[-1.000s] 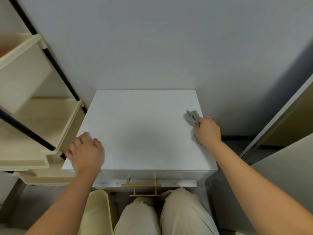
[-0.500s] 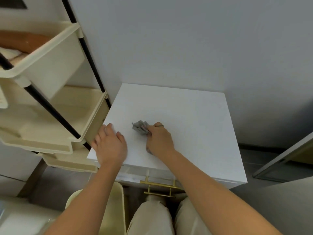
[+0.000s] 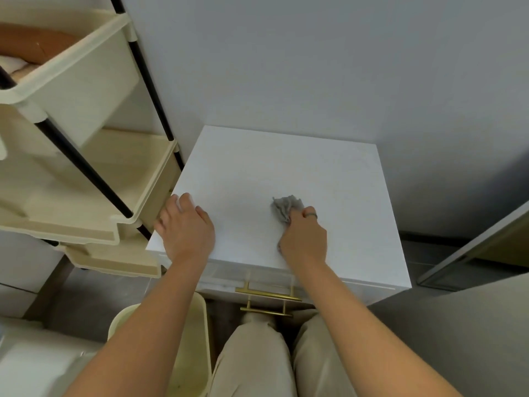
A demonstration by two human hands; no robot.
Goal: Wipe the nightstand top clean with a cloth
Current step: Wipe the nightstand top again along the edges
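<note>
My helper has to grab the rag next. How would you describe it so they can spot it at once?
Look at the white nightstand against the grey wall. On its top, near the middle, the right hand grips the cloth: a small crumpled grey wad, the only grey thing on that white surface.

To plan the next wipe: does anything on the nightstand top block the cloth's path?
Nothing visible does. The right hand grips the cloth near the middle of the nightstand top; only the left hand rests at its left edge.
</note>
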